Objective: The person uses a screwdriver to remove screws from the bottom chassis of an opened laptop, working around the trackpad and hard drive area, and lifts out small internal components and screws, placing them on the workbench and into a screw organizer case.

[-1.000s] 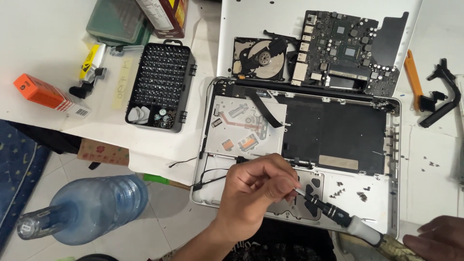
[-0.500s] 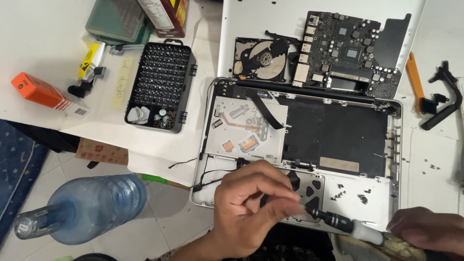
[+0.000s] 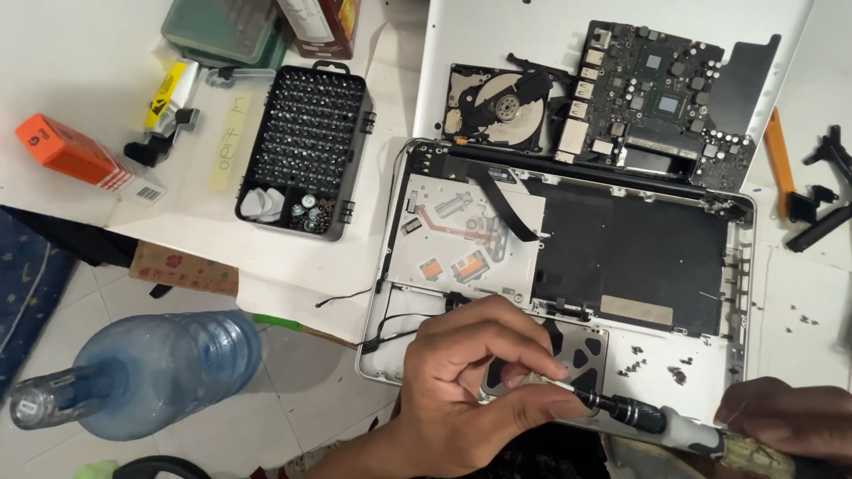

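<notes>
Screwdriver [image 3: 652,417], black-shafted with a pale handle, lies almost level across the near edge of the opened laptop shell [image 3: 568,266], its tip pointing toward the trackpad plate [image 3: 581,355]. My left hand [image 3: 470,377] is curled around the tip end, thumb and fingertips pinching the shaft just above the trackpad plate. My right hand [image 3: 785,417] is closed on the handle end, off the shell's near right corner; I see only part of it at the picture's edge.

Inside the shell, the silver optical drive [image 3: 461,239] fills the left half and a dark empty bay sits to its right. Small loose screws [image 3: 657,368] lie on the shell's palm rest, just right of the trackpad plate. Beyond the shell's far edge rest a bare hard disk [image 3: 497,106] and a dark circuit board [image 3: 657,89]. Left of the shell stands a black bit case [image 3: 306,146], and farther left an orange box [image 3: 67,151]. Below that, off the table, a blue water jug [image 3: 151,372] lies on its side.
</notes>
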